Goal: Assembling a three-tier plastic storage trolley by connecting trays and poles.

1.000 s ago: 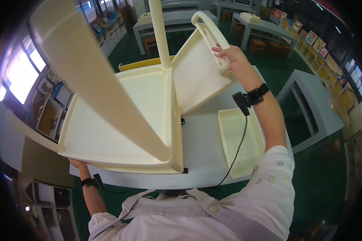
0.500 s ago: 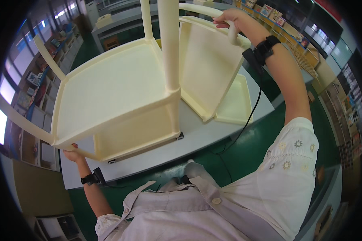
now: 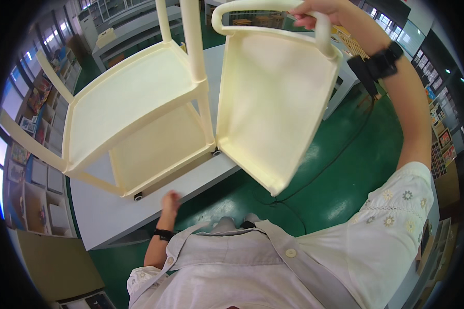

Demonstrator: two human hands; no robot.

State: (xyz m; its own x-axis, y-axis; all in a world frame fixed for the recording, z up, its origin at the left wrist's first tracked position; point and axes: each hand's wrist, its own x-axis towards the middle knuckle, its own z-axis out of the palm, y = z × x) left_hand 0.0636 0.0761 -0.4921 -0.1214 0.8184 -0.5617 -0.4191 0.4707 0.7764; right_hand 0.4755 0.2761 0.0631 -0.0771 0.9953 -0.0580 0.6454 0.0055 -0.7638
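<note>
A cream plastic tray with a looped handle is held aloft at the 1 o'clock side of the view, its handle bar clasped by the right hand, whose fingers are curled shut over the top of the loop. The right arm is raised and stretched forward, bent slightly at the elbow, with a black wrist strap worn just below the hand and a dark cable trailing down from it. The tray hangs tilted, its lower corner pointing toward 6 o'clock, just beside the cream plastic shelf cart, which is seen standing on the grey table at 10 o'clock. The tray's left edge lies close against the cart's upright post; whether the two touch cannot be told. The left hand is lowered at 7 o'clock, resting at the table's near edge just below the cart's bottom shelf and its small black caster; its fingers are blurred, and whether anything is gripped cannot be told. A black wristband is worn on the left wrist. A green floor is seen beneath the tray.
</note>
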